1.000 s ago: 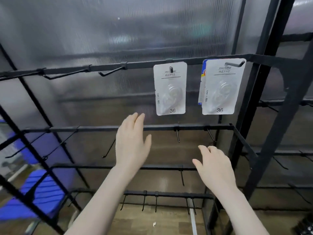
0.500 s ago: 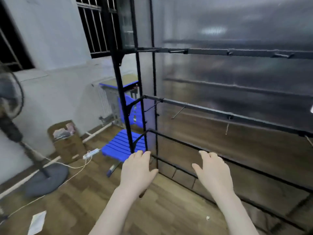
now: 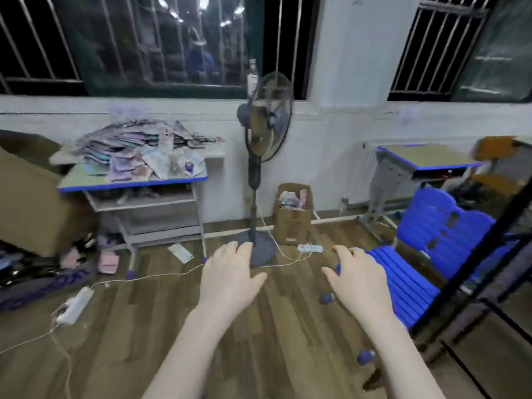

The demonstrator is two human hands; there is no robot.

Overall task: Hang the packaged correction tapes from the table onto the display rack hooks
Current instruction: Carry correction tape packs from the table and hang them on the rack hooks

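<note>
Head view has swung from the rack to the table [image 3: 184,177] piled with packages [image 3: 138,156]; left hand [image 3: 230,280] and right hand [image 3: 359,283], fingers loosely spread, hold nothing, ready for pickup.

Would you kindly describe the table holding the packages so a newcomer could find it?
Start at the tall black pedestal fan by the white wall. Left of it stands a blue-edged table. Unlike the bare blue-edged desk on the right, it carries a heap of flat packages.

Glossy wood-plank floor [image 3: 144,326]; ribbed blue plastic chair [image 3: 426,254].
</note>
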